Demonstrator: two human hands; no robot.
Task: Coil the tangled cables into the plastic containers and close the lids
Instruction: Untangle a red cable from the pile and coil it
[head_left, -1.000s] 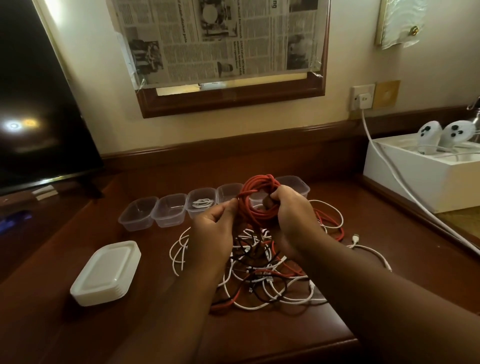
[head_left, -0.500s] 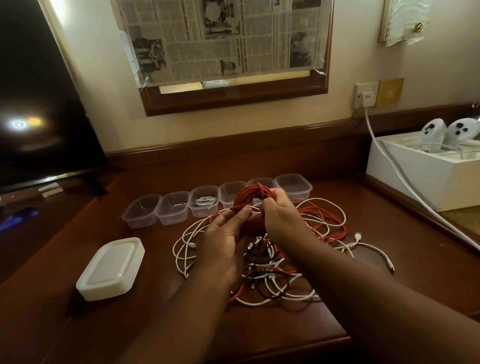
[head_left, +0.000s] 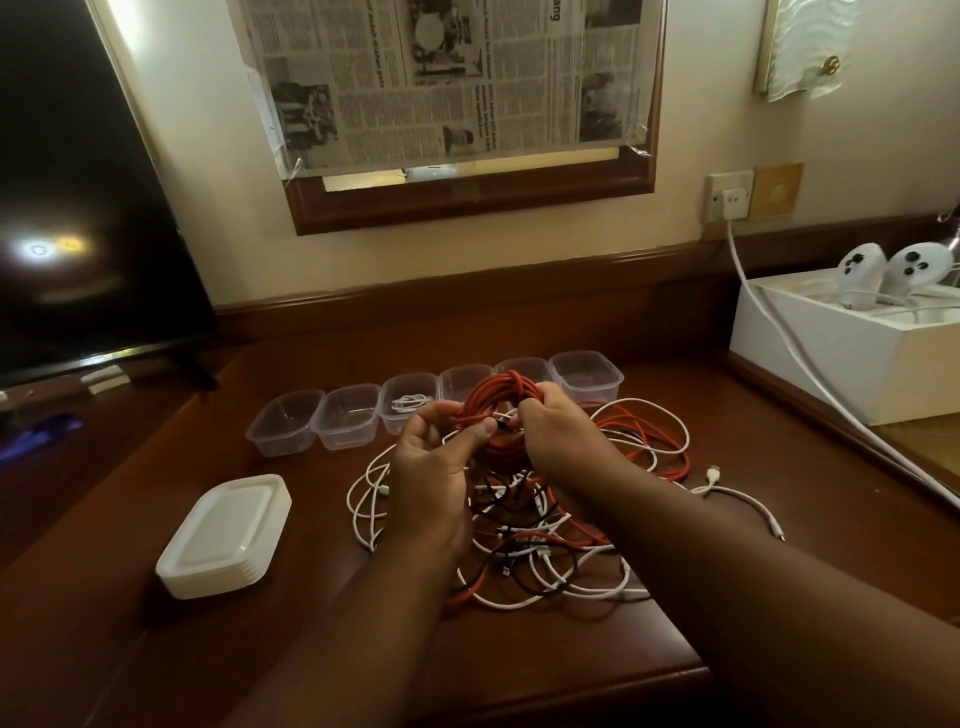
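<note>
A coil of red cable (head_left: 493, 402) is held up over the desk between both hands. My right hand (head_left: 563, 436) grips the coil's right side. My left hand (head_left: 434, 467) pinches a strand of the red cable at the coil's lower left. Below them lies a tangle of white, red and black cables (head_left: 524, 545). Several clear plastic containers (head_left: 285, 428) stand in a row behind; the third from the left (head_left: 410, 402) holds a coiled white cable. A stack of white lids (head_left: 226, 535) sits at the front left.
A dark TV screen (head_left: 78, 208) stands at the left. A white box (head_left: 857, 358) with two white controllers sits at the right, and a white cord (head_left: 800, 358) runs from the wall socket across it. The desk's front edge is close.
The hands and red coil came down from their raised position towards the tangle. My left hand has closed in and now pinches a strand at the coil.
</note>
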